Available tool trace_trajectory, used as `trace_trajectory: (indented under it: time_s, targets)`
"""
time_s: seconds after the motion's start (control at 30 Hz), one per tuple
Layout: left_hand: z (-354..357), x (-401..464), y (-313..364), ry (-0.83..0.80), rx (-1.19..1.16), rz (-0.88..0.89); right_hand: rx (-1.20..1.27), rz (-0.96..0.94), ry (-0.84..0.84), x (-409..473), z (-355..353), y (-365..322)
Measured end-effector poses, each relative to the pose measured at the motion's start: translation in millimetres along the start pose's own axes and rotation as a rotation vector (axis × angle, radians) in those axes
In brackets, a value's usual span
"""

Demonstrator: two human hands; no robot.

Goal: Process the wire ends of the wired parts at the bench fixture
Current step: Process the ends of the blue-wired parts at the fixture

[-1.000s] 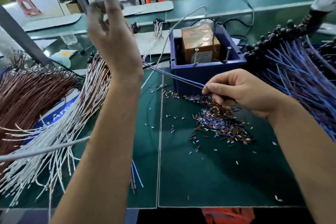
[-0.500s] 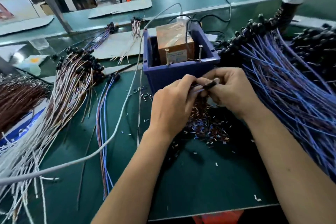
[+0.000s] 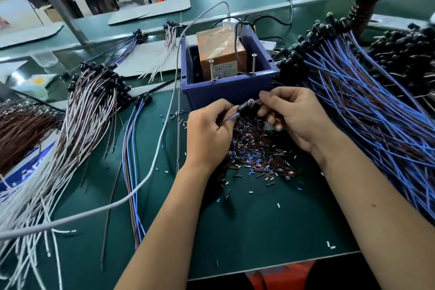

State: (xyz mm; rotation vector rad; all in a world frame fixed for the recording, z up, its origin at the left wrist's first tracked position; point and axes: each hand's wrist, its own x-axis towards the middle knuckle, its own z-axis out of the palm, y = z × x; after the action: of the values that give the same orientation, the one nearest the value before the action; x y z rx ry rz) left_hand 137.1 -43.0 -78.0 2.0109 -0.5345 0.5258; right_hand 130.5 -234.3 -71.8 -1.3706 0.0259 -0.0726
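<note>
Both hands meet just in front of the blue bin fixture (image 3: pixel 229 88), which holds an orange-wrapped box (image 3: pixel 221 52) and two upright screws. My left hand (image 3: pixel 209 134) pinches the blue and brown wires of a wired part (image 3: pixel 244 107). My right hand (image 3: pixel 294 117) pinches the small black cap end of the same part. A heap of cut insulation bits (image 3: pixel 259 150) lies on the green mat under my hands. A large bundle of blue-wired parts (image 3: pixel 367 110) fans out on the right.
White and brown wire bundles (image 3: pixel 70 129) cover the left side. A few blue and brown wired parts (image 3: pixel 131 148) lie left of centre. A grey cable (image 3: pixel 162 139) runs across the mat to the bin. The mat's front edge (image 3: pixel 270 266) is near.
My left hand came down from high on the left, where it had set wired parts down, and joined the right hand at a wired part. Since half a second ago the hands barely moved.
</note>
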Motion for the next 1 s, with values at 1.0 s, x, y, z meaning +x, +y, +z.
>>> trace_trajectory:
  time_s: [1.0]
  targets:
    - [4,-4,15,0.648,-0.095,-0.008,0.068,-0.273,-0.001,-9,28,2]
